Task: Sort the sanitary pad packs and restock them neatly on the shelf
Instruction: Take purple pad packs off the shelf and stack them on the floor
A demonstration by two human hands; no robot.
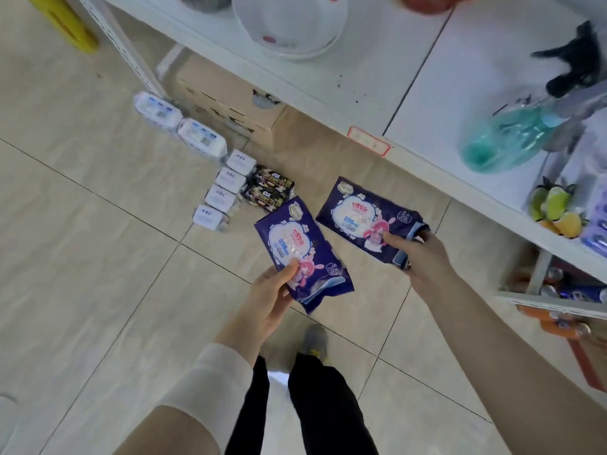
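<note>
My left hand (266, 297) grips a dark purple pad pack (297, 244) by its lower end, thumb on the front. In my right hand (423, 257) is a second, matching purple pack (358, 215), held by its right end above the floor. On the tiled floor lie several white ABC packs (223, 192) in a row, two black packs (269, 188) beside them, and two larger white packs (180, 126) farther left. The white shelf (377, 80) runs across the upper right.
On the shelf sit a white bowl (292, 24), a teal plastic bag (505, 139), a black object (571, 60) and yellow-green items (555, 208). A cardboard box (230, 100) stands under the shelf. Lower shelf goods (558, 284) show at right. My shoe (315, 339) is below.
</note>
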